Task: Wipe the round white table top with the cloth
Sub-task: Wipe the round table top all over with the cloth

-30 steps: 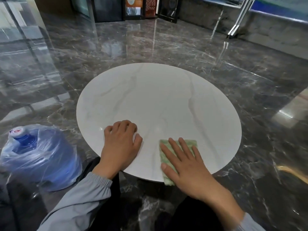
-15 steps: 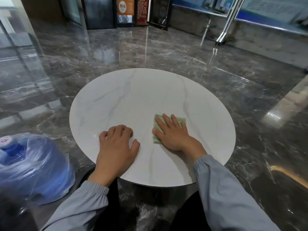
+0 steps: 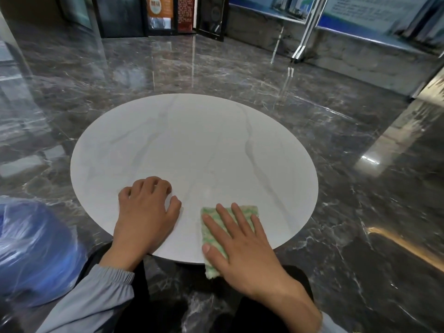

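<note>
Head-worn camera, facing forward and down; table top close below, hands nearest

One table top, one cloth, two hands, maybe one blue jug
</note>
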The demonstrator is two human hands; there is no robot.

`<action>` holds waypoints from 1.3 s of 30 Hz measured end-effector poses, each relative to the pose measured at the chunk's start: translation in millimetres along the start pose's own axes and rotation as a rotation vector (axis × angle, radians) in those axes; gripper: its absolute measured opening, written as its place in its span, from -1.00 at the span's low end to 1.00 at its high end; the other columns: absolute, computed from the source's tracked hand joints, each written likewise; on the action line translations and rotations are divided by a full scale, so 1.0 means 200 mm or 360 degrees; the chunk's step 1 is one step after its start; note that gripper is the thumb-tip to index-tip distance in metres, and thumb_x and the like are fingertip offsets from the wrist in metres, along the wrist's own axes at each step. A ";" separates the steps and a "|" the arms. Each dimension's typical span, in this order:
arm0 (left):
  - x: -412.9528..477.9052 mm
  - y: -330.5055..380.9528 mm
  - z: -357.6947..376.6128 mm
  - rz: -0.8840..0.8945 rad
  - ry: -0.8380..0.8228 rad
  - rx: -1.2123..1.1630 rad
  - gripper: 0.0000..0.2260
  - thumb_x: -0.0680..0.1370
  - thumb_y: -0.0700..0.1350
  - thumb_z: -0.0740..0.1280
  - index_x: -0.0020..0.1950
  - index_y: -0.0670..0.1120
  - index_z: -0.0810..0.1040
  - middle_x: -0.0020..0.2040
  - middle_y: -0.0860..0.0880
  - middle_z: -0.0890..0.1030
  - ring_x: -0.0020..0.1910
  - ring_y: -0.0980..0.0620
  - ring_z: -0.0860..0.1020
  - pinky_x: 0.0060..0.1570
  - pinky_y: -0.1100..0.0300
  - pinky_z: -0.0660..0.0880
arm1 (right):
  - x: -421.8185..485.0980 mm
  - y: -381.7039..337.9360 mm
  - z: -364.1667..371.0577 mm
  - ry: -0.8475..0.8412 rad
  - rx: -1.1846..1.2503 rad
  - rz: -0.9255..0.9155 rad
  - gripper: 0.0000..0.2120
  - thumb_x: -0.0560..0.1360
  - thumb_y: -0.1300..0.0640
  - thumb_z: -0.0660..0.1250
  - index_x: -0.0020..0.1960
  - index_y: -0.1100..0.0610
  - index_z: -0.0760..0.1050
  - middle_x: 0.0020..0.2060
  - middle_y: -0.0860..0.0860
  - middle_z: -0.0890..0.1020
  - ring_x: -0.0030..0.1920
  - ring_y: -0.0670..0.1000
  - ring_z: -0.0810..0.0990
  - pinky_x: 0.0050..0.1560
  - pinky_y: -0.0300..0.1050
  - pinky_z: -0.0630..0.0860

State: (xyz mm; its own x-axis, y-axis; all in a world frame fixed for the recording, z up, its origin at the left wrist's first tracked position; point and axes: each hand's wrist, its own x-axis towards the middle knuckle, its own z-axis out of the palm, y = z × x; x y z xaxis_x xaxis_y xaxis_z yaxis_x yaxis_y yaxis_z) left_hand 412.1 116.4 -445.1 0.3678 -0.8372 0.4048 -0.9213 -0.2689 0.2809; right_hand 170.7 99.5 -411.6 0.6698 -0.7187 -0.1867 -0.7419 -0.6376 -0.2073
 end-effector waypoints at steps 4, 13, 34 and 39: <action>0.00 0.00 0.00 0.0003 0.0022 0.0007 -0.75 0.55 0.10 0.19 0.08 0.01 0.55 0.11 0.03 0.56 0.12 -0.09 0.48 0.16 -0.09 0.31 | 0.11 0.05 -0.03 0.0050 0.0030 0.0102 -0.42 0.66 -0.35 -0.12 0.63 -0.35 -0.23 0.62 -0.27 -0.30 0.57 -0.14 -0.47 0.59 0.12 -0.38; 0.00 0.01 -0.02 -0.0004 0.0011 -0.0032 -0.73 0.54 0.11 0.17 0.07 0.01 0.56 0.10 0.03 0.57 0.10 -0.09 0.50 0.14 -0.09 0.33 | 0.55 0.73 -0.29 0.0066 0.0112 0.0706 -0.40 0.68 -0.30 -0.12 0.66 -0.24 -0.18 0.67 -0.14 -0.18 0.66 0.04 -0.25 0.59 0.28 -0.24; 0.01 0.01 -0.02 -0.0019 -0.0021 -0.0045 -0.70 0.54 0.12 0.16 0.09 0.00 0.56 0.14 -0.02 0.58 0.14 -0.15 0.50 0.16 -0.18 0.35 | 0.29 0.94 -0.25 0.0092 0.0028 0.0698 -0.42 0.69 -0.29 -0.12 0.66 -0.25 -0.19 0.67 -0.15 -0.18 0.66 0.03 -0.26 0.61 0.22 -0.21; 0.01 0.00 -0.01 -0.0012 0.0002 -0.0046 -0.71 0.54 0.12 0.15 0.08 0.01 0.56 0.12 -0.01 0.58 0.12 -0.14 0.51 0.14 -0.16 0.35 | 0.41 1.06 -0.29 0.0053 0.0028 0.0786 -0.37 0.66 -0.30 -0.18 0.68 -0.18 -0.16 0.67 -0.12 -0.20 0.64 0.10 -0.33 0.60 0.28 -0.26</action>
State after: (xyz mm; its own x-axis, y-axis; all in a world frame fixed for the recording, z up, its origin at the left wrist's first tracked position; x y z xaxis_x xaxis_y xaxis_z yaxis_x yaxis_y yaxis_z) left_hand 412.5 115.4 -442.0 0.3747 -0.8346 0.4037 -0.9145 -0.2612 0.3089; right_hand 66.7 -111.4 -415.7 0.2367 -0.9425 -0.2358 -0.9697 -0.2141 -0.1179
